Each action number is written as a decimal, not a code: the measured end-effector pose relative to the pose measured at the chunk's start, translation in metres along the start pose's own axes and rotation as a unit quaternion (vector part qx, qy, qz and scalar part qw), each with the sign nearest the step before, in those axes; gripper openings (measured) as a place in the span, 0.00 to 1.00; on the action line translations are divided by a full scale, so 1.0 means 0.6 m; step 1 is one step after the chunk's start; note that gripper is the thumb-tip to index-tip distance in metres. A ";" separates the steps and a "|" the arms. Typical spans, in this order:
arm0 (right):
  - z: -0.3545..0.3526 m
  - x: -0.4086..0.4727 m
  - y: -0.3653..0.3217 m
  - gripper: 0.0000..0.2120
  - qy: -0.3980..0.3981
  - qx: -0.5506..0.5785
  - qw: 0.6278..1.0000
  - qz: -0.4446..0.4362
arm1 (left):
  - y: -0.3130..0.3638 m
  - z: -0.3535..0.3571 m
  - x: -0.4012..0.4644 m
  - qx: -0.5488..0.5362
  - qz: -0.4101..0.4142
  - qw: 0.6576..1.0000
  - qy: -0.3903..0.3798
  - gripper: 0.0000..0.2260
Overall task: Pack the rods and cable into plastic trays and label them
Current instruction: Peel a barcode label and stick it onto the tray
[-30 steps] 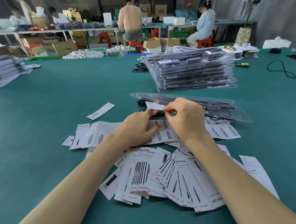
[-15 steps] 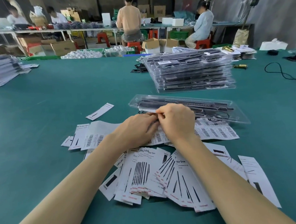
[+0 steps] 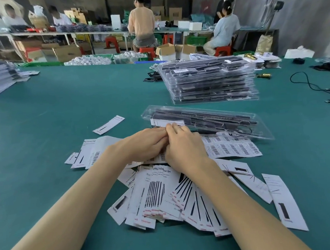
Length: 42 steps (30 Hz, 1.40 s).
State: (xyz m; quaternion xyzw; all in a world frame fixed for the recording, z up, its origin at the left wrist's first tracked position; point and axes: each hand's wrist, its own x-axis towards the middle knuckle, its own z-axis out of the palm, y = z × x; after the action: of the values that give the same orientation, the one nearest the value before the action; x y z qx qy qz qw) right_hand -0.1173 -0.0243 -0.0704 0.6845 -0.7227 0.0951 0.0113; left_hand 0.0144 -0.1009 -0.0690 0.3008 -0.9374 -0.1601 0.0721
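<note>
Labels (image 3: 164,197) lie fanned in a loose heap on the green table (image 3: 63,103) nearest the camera, under both forearms. Just beyond, barcode sheets (image 3: 230,147) spread flat. The left hand (image 3: 142,145) and right hand (image 3: 182,148) meet knuckle to knuckle over them, fingertips pinched together at the near edge of a clear tray (image 3: 208,120) of dark rods; what they pinch is hidden. Farther back stands a stack of filled trays (image 3: 209,80).

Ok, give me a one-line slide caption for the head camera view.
Both hands meet at the near edge of a filled clear tray, above scattered paper labels on a green table.
</note>
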 end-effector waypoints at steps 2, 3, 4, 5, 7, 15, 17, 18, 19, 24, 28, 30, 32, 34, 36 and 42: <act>0.002 0.000 -0.002 0.30 0.001 0.005 1.000 0.006 | -0.006 -0.002 -0.002 -0.018 -0.003 1.000 0.008 0.14; 0.004 -0.001 -0.003 0.31 0.000 0.009 1.000 0.010 | -0.008 -0.002 -0.003 -0.025 -0.001 1.000 0.013 0.14; 0.006 -0.001 -0.003 0.31 -0.002 0.013 1.000 0.015 | -0.009 -0.001 -0.004 -0.029 0.003 0.999 0.016 0.15; 0.007 -0.001 -0.004 0.31 -0.003 0.015 1.000 0.018 | -0.009 0.000 -0.005 -0.030 0.008 0.999 0.019 0.15; 0.010 0.000 -0.003 0.31 0.002 0.016 1.000 0.023 | -0.010 0.002 -0.005 -0.017 0.020 0.999 0.019 0.16; 0.017 0.004 -0.006 0.32 0.004 0.026 0.999 0.030 | -0.017 0.000 -0.004 0.002 0.014 1.000 0.010 0.17; 0.018 0.005 -0.003 0.32 0.004 0.036 0.999 0.028 | -0.017 -0.003 -0.010 -0.033 0.012 0.999 0.024 0.17; 0.018 0.006 -0.002 0.32 0.002 0.043 0.999 0.028 | -0.019 -0.006 -0.015 -0.049 0.000 0.998 0.043 0.17; 0.018 0.005 -0.001 0.32 0.001 0.047 0.998 0.029 | -0.020 -0.011 -0.019 -0.064 -0.013 0.996 0.068 0.16; 0.023 0.008 0.000 0.30 -0.014 0.039 0.999 0.033 | -0.054 -0.036 -0.033 -0.037 -0.091 0.983 0.155 0.13; 0.025 0.008 0.001 0.31 -0.019 0.025 0.999 0.027 | -0.059 -0.028 -0.033 -0.002 -0.130 0.984 0.119 0.15; 0.025 0.008 0.002 0.31 -0.022 0.025 0.999 0.026 | -0.055 -0.022 -0.028 -0.005 -0.127 0.986 0.111 0.15; 0.025 0.008 0.002 0.31 -0.025 0.023 0.999 0.026 | -0.056 -0.020 -0.025 -0.014 -0.119 0.986 0.118 0.15; 0.024 0.008 0.000 0.32 -0.029 0.017 0.999 0.023 | -0.062 -0.018 -0.027 -0.012 -0.119 0.987 0.109 0.16; 0.024 0.009 -0.002 0.33 -0.033 0.010 0.999 0.021 | -0.066 -0.014 -0.031 -0.003 -0.101 0.990 0.097 0.17; 0.020 0.009 -0.005 0.32 -0.042 0.017 0.998 0.036 | -0.057 -0.009 -0.028 0.063 -0.036 0.994 0.085 0.17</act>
State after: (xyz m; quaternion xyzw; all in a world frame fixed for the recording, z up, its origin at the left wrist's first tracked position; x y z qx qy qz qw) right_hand -0.1135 -0.0317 -0.0813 0.6618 -0.7447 0.0791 -0.0341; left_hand 0.0478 -0.1189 -0.0763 0.3511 -0.9246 -0.0767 0.1262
